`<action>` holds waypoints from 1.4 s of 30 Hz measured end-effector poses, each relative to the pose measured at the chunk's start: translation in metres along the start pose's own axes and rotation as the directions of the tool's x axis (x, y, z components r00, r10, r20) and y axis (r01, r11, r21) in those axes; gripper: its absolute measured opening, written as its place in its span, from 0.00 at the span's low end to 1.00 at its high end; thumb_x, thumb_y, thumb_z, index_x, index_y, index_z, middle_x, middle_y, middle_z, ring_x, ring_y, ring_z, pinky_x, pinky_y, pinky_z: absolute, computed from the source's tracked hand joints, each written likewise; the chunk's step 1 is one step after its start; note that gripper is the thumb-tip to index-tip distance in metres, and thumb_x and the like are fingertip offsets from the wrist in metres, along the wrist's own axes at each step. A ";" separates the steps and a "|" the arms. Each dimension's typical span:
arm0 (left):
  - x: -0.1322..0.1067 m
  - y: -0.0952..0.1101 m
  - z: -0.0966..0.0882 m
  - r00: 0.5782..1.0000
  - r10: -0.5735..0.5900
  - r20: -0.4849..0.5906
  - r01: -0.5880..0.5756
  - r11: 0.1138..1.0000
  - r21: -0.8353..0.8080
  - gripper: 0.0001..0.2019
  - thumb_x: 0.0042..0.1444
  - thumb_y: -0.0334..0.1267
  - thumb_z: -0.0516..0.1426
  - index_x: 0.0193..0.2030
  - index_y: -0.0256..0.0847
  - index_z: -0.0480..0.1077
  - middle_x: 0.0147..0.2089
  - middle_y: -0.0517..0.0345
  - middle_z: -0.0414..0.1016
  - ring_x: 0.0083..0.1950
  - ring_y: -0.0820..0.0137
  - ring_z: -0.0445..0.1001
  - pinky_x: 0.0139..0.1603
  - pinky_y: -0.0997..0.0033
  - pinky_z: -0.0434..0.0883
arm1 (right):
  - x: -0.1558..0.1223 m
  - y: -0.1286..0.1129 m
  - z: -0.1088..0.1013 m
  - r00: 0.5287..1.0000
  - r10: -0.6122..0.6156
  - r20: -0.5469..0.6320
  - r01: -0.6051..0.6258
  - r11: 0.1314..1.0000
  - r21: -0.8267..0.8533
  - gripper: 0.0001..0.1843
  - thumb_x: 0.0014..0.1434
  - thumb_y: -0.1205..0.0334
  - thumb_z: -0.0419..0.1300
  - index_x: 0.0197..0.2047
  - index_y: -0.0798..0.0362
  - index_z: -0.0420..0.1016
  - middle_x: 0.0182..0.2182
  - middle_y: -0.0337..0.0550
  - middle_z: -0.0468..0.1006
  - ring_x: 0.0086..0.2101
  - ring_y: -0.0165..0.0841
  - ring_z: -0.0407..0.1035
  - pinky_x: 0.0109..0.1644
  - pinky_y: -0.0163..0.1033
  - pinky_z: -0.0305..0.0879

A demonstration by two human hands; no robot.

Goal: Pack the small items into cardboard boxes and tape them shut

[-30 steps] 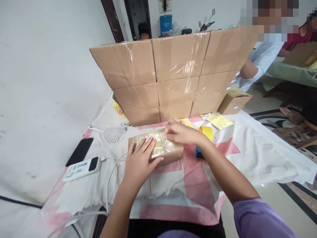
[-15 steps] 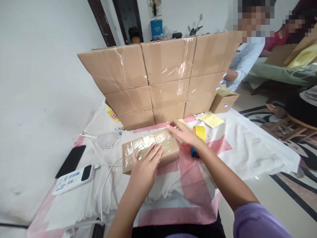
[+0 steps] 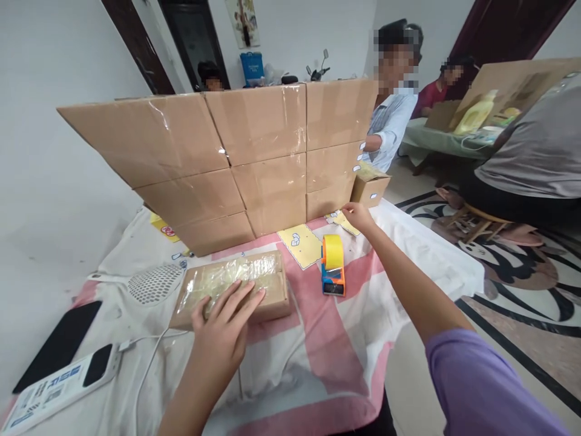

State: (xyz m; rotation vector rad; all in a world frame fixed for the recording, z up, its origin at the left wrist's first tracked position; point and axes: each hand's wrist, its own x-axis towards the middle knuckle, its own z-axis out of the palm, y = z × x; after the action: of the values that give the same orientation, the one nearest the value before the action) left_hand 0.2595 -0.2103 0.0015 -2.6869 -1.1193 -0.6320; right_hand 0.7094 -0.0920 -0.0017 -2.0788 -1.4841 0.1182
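My left hand [image 3: 224, 321] lies on top of a small cardboard box [image 3: 271, 297] sealed with shiny clear tape, its fingers stretched out and apart. Further out, my right hand [image 3: 360, 218] has its fingers pinched together at a yellow sticker sheet [image 3: 348, 226], which it partly covers; whatever is between the fingertips is hidden. Between the hands stands a tape dispenser [image 3: 333, 266] with a yellow roll and a blue and orange body. Another yellow sheet [image 3: 300, 247] with a small white sticker lies just behind it.
A wall of stacked cardboard boxes [image 3: 267, 157] spans the table's back, with a smaller open-looking box [image 3: 371, 189] at its right end. On the left lie a white mesh scoop [image 3: 154, 283], a black phone [image 3: 57, 345] and a white cabled device [image 3: 63, 384]. Other people sit beyond.
My right hand has moved from above the taped box's far corner out to the yellow sheet, past the tape dispenser. My left hand stays on the box. The view has turned right.
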 end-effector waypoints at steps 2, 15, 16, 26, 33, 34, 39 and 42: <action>0.002 -0.004 0.003 1.000 0.014 -0.007 -0.014 1.000 0.008 0.28 0.62 0.24 0.48 0.64 0.54 0.69 0.67 0.56 0.72 0.67 0.60 0.69 0.67 0.50 0.47 | 0.020 0.015 0.020 0.998 -0.015 0.066 0.017 0.999 -0.028 0.17 0.63 0.69 0.55 0.49 0.62 0.81 0.48 0.59 0.81 0.47 0.41 0.73 0.51 0.41 0.65; 0.002 -0.009 0.007 0.999 0.029 -0.045 -0.030 0.999 -0.015 0.26 0.64 0.27 0.51 0.64 0.56 0.68 0.66 0.59 0.74 0.66 0.62 0.70 0.65 0.54 0.49 | 0.057 0.040 0.056 0.981 -0.128 0.147 0.120 0.991 0.062 0.05 0.54 0.73 0.60 0.32 0.55 0.74 0.44 0.51 0.76 0.46 0.39 0.67 0.48 0.38 0.61; 0.002 -0.009 0.007 0.998 0.030 -0.047 -0.031 0.999 -0.020 0.26 0.64 0.27 0.51 0.64 0.57 0.68 0.66 0.59 0.74 0.66 0.62 0.70 0.65 0.54 0.49 | 0.054 0.040 0.054 0.984 -0.126 0.124 0.113 0.988 0.106 0.04 0.53 0.72 0.59 0.31 0.55 0.73 0.43 0.51 0.76 0.45 0.39 0.67 0.48 0.38 0.61; 0.001 -0.011 0.010 0.995 0.070 -0.074 -0.068 0.997 0.029 0.27 0.63 0.27 0.50 0.67 0.54 0.65 0.65 0.56 0.74 0.65 0.59 0.70 0.61 0.50 0.52 | -0.008 -0.008 0.029 0.994 -0.105 -0.003 0.082 0.755 0.651 0.17 0.52 0.48 0.62 0.35 0.52 0.67 0.31 0.40 0.75 0.29 0.30 0.69 0.34 0.35 0.65; 0.001 -0.009 0.006 0.995 0.076 -0.058 -0.076 0.997 -0.001 0.24 0.64 0.29 0.51 0.66 0.52 0.65 0.65 0.53 0.74 0.66 0.56 0.69 0.61 0.47 0.52 | -0.110 -0.078 -0.001 0.908 -0.406 -0.104 0.321 0.514 0.795 0.11 0.62 0.58 0.64 0.47 0.50 0.72 0.35 0.40 0.78 0.34 0.30 0.73 0.41 0.37 0.70; 0.001 -0.011 0.005 0.996 0.076 -0.049 -0.077 0.997 -0.014 0.24 0.64 0.30 0.52 0.66 0.52 0.65 0.65 0.52 0.73 0.67 0.55 0.68 0.62 0.47 0.52 | -0.125 -0.085 0.000 0.875 -0.479 -0.075 0.366 0.552 0.749 0.10 0.65 0.61 0.61 0.49 0.50 0.72 0.37 0.41 0.79 0.36 0.31 0.74 0.41 0.37 0.70; -0.005 -0.029 -0.005 0.991 0.137 0.001 -0.136 0.986 -0.096 0.23 0.64 0.34 0.54 0.65 0.52 0.65 0.65 0.50 0.73 0.68 0.53 0.68 0.64 0.44 0.52 | -0.175 -0.102 0.027 0.713 -0.692 0.116 0.479 0.601 0.640 0.18 0.69 0.68 0.52 0.61 0.49 0.67 0.44 0.44 0.81 0.42 0.32 0.76 0.46 0.40 0.72; -0.009 -0.039 -0.011 0.988 0.156 0.017 -0.151 0.972 -0.179 0.23 0.64 0.33 0.55 0.65 0.52 0.66 0.65 0.50 0.74 0.69 0.53 0.67 0.65 0.44 0.53 | -0.184 -0.106 0.042 0.681 -0.713 0.171 0.462 0.598 0.655 0.22 0.70 0.70 0.52 0.65 0.48 0.62 0.46 0.44 0.81 0.46 0.34 0.76 0.50 0.42 0.72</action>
State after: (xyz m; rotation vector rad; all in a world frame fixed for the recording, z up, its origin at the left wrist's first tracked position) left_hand 0.2225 -0.1918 0.0065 -2.9073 -0.8885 -0.6959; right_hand 0.5345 -0.2164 -0.0300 -1.0069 -2.0314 0.6920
